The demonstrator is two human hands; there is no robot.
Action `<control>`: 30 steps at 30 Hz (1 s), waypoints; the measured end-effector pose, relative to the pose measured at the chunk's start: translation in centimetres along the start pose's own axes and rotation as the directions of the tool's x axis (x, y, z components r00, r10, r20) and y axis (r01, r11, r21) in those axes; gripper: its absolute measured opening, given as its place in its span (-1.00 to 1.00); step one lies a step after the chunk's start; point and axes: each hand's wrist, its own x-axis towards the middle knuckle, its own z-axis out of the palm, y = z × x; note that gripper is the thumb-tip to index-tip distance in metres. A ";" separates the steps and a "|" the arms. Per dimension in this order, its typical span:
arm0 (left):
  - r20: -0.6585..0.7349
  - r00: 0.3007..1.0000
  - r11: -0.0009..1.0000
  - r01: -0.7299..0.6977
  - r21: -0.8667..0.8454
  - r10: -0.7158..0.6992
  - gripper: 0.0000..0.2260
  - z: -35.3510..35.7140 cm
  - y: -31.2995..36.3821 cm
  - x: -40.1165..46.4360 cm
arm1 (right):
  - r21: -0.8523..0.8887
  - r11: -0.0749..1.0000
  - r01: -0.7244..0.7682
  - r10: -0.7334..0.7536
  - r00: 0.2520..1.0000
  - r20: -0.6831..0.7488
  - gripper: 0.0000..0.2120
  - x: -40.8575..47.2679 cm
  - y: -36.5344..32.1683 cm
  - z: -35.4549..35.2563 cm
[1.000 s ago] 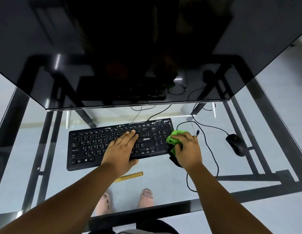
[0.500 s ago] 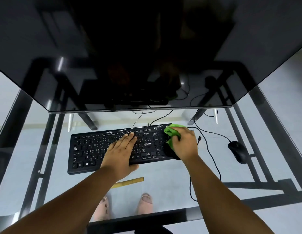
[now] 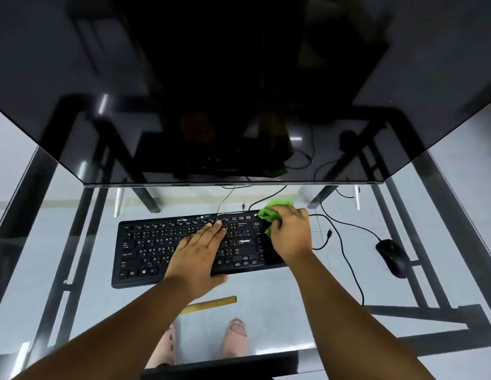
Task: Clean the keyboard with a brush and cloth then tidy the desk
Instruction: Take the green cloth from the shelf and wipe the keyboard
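Keyboard (image 3: 167, 248): we saw it lying flat on the glass surface (image 3: 266, 286), below the monitor (image 3: 238, 91).
Left hand (image 3: 197, 256): we saw it spread, fingers straight, pressing the keys.
Right hand (image 3: 289, 234): we saw it gripping the green cloth (image 3: 271, 212) at the keyboard's far right corner.
Mouse (image 3: 392, 256): well apart, to the right.

Under the flat left hand (image 3: 196, 259) lies a matt black plastic keyboard (image 3: 145, 250) on a smooth, clear glass desk (image 3: 74, 305) with a dark metal frame, the right hand (image 3: 292, 234) bunches soft green cloth (image 3: 271, 211), and beyond both hangs a glossy, mirror-like black monitor (image 3: 238, 91).
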 end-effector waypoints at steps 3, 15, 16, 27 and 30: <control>-0.013 1.000 1.000 -0.001 -0.006 0.001 -0.11 -0.1 0.0 0.0 | 0.041 0.988 0.150 -0.154 0.978 0.140 -0.63 -0.1 -1.1 0.5; -0.006 1.000 1.000 0.000 -0.010 -0.001 -0.12 -0.2 0.0 -0.1 | 0.085 0.996 0.041 -0.057 0.981 0.184 -0.64 0.3 -1.5 0.5; -0.007 1.000 1.000 -0.001 -0.013 0.001 -0.12 -0.2 0.0 -0.1 | 0.087 0.995 0.043 -0.061 0.976 0.208 -0.64 0.3 -1.3 0.4; -0.011 1.000 1.000 -0.002 -0.011 0.002 -0.12 -0.1 -0.1 -0.1 | 0.043 0.998 0.035 -0.039 0.994 0.100 -0.66 0.0 -1.3 -0.9; -0.015 1.000 1.000 -0.002 -0.010 0.002 -0.12 -0.1 -0.1 -0.1 | 0.048 0.993 0.112 -0.119 0.976 0.183 -0.67 -0.5 -2.2 -0.7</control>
